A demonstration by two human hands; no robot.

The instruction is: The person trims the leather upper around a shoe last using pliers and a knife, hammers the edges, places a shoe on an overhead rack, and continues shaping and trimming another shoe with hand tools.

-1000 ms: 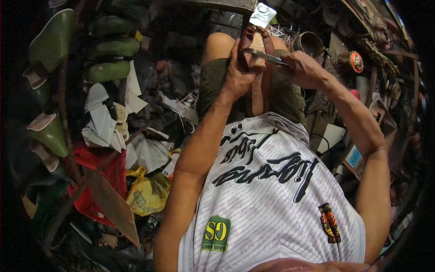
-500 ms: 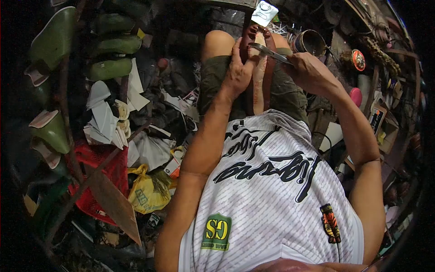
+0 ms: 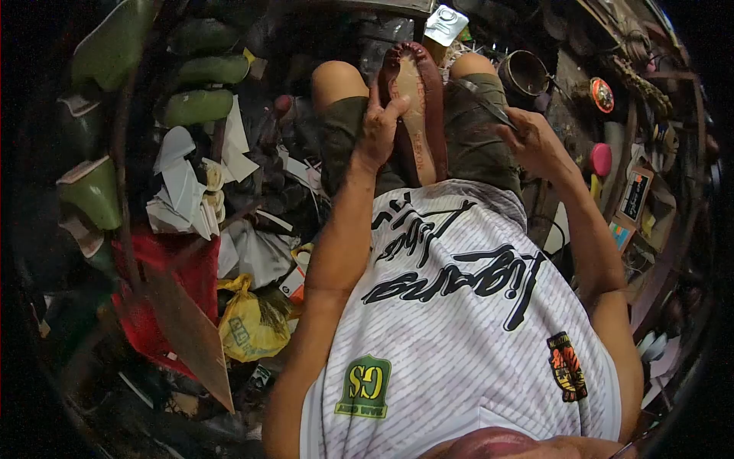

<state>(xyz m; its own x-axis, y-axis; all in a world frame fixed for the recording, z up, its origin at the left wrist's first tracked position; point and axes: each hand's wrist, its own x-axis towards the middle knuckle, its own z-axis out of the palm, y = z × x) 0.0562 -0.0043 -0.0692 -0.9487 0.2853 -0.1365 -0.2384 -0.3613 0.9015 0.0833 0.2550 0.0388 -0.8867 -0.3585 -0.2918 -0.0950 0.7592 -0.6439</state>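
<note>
Between my knees stands a brown leather shoe upper (image 3: 434,115), its sole side turned up. A pale insole with red lettering (image 3: 419,145) lies along its middle, and the leather is gathered in pleats around the toe. Wrapped about the shoe's left edge, my left hand (image 3: 378,130) presses its thumb on the insole. My right hand (image 3: 535,141) is closed on the handles of metal pincers (image 3: 485,103), over my right thigh and apart from the shoe. The pincers' head is blurred by motion.
A tin can (image 3: 524,73) and a silver-topped container (image 3: 446,25) stand beyond my knees. Green shoe lasts (image 3: 199,107), white scraps (image 3: 180,187), a red basket (image 3: 164,283) and a yellow plastic bag (image 3: 252,329) lie to the left. A round pink object (image 3: 600,158) sits at right.
The pincers have come off the shoe's upper part and moved right with my right hand. The shoe has tilted and shifted left in my left hand, showing more of its toe.
</note>
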